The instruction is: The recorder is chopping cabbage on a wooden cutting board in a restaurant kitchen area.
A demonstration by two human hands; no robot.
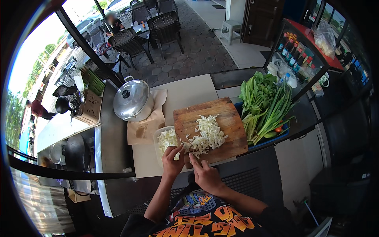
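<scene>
A knife (pixel 186 147) is in my right hand (pixel 207 175), its handle in my fist and my index finger stretched along it. My left hand (pixel 172 162) is at the far end of the blade, fingertips touching it or the cabbage there; which one is too small to tell. Beneath both hands lies the near left corner of a wooden cutting board (pixel 184 116). Chopped pale cabbage (pixel 209 132) is heaped on the board's middle. Left of the board, partly behind my left hand, a clear plastic container (pixel 156 139) holds more shredded cabbage (pixel 167 138).
A lidded aluminium pot (pixel 133 99) stands on brown paper (pixel 145 134). To the right, a blue crate (pixel 268 140) holds leafy greens (pixel 257 93), spring onions (pixel 274 111) and tomatoes (pixel 278 129). Bottles (pixel 291 53) fill a glass case. A wok (pixel 77 152) sits far left.
</scene>
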